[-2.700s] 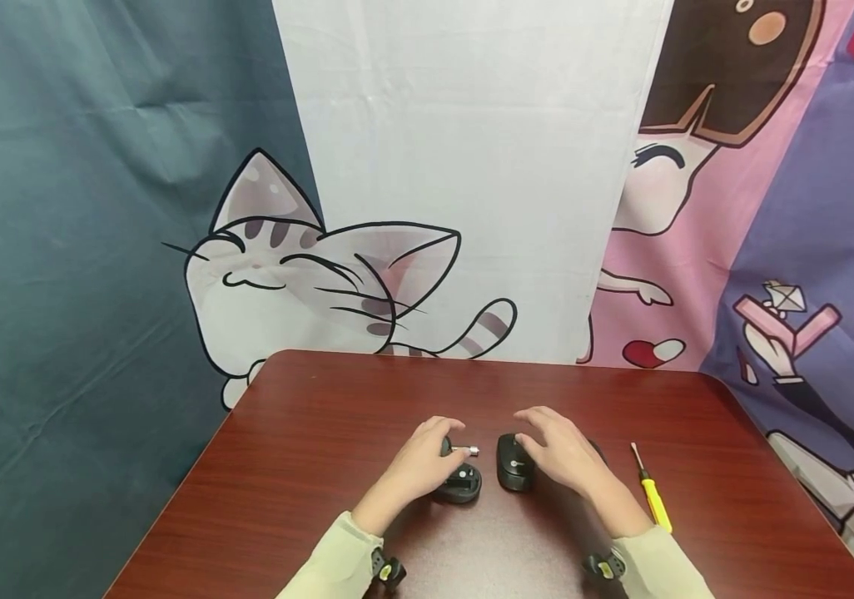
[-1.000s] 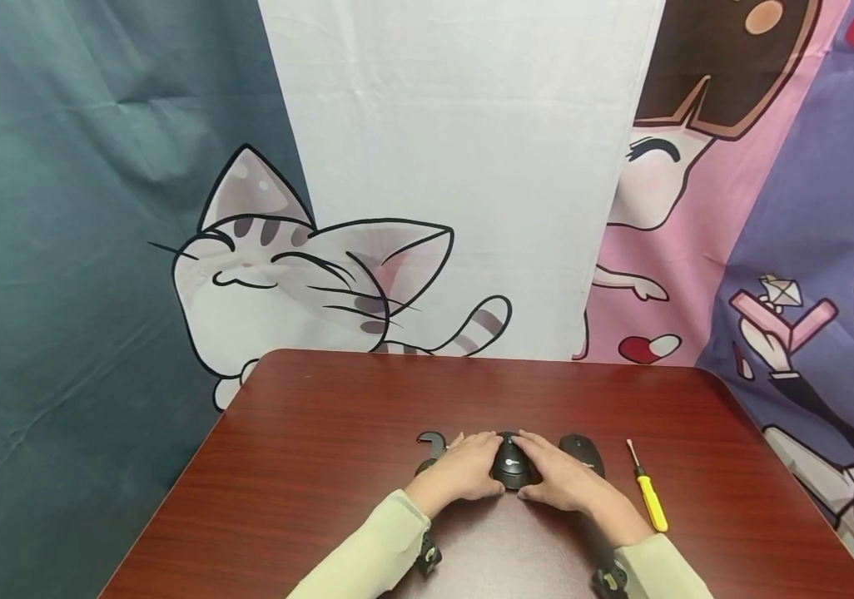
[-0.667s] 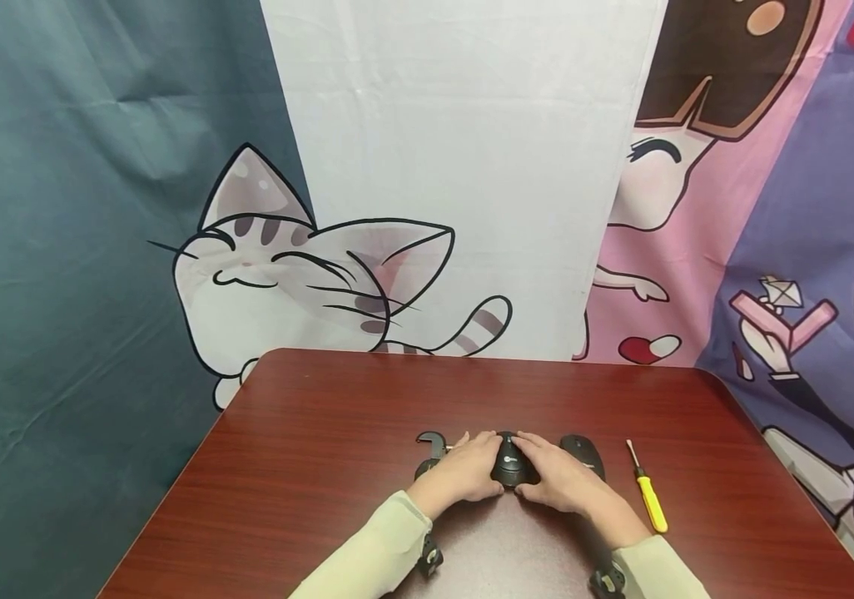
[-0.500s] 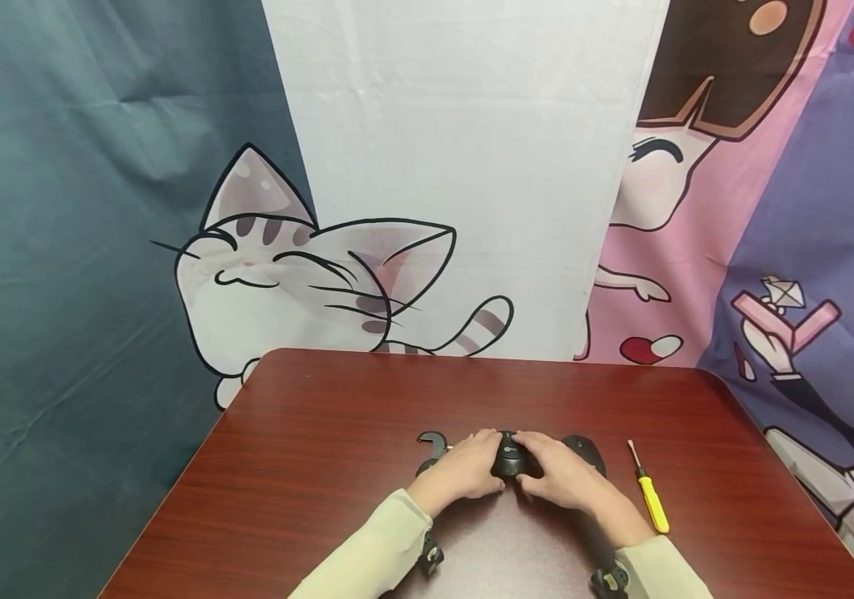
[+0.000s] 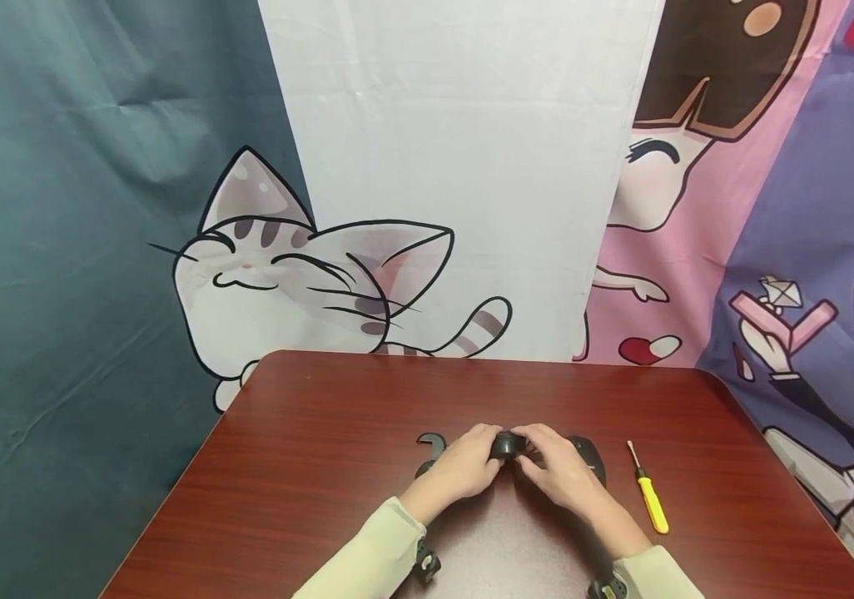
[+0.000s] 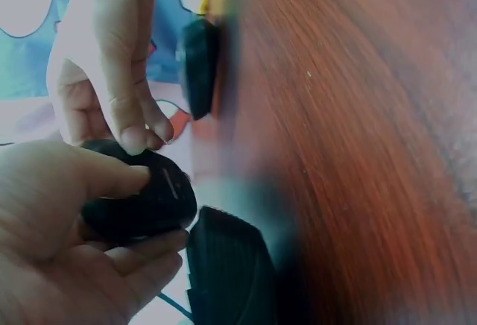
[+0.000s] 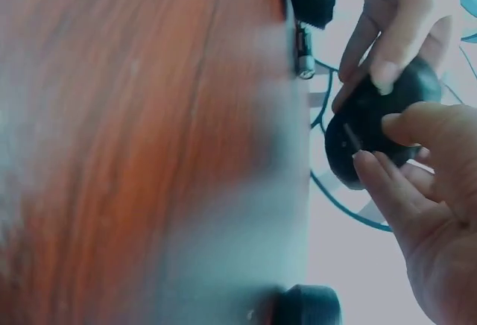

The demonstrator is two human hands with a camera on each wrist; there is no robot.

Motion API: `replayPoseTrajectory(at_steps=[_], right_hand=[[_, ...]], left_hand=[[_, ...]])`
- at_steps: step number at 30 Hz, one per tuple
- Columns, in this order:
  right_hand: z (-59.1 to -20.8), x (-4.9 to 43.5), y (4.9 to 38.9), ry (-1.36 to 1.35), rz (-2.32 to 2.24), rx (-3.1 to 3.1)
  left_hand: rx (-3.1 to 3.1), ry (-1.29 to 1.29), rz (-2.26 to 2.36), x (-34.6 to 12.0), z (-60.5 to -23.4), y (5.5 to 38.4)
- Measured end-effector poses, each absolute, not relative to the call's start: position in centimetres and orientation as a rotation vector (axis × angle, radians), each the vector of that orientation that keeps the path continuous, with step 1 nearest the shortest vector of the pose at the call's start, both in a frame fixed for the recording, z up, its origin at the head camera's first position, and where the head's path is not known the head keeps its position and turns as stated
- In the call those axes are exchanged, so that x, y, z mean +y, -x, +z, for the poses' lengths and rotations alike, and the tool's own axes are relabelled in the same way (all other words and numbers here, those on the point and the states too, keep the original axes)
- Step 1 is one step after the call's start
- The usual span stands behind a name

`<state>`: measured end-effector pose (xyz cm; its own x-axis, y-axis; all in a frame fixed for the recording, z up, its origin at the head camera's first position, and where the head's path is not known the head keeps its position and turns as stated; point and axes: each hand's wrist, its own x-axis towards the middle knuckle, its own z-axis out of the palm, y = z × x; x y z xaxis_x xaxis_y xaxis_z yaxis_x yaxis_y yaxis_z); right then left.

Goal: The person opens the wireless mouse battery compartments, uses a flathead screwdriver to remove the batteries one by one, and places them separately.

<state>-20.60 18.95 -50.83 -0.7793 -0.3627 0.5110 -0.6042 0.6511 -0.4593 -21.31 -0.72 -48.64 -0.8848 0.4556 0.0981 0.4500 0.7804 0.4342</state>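
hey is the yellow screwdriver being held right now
No, the yellow screwdriver lies on the table, to the right of the right hand.

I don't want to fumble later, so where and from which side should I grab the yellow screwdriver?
Probably best by its yellow handle, coming from above on the near side with your right hand, the closer one. The screwdriver lies flat on the table, handle toward you, thin metal shaft pointing away.

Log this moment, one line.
left hand: grips black mouse | right hand: grips same mouse | mouse: off table | yellow screwdriver: on table, right of hands
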Motion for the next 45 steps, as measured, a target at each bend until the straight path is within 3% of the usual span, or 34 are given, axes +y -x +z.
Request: replayPoseTrajectory(at_steps=[9,21,45], right_hand=[[-48.2,18.2,18.7,-0.656,1.004,-2.386],[-45.8,16.7,15.3,-0.612,1.654,-2.38],[-45.2,14.9,13.0,-0.322,1.894,-2.414]], left_hand=[[2.799,-0.676,1.275,-2.8,-45.9,19.6],[2.467,-0.662,1.717,-3.6,-44.5,17.1],[2.527,-0.617,1.72,-4.0,-43.9,15.4]])
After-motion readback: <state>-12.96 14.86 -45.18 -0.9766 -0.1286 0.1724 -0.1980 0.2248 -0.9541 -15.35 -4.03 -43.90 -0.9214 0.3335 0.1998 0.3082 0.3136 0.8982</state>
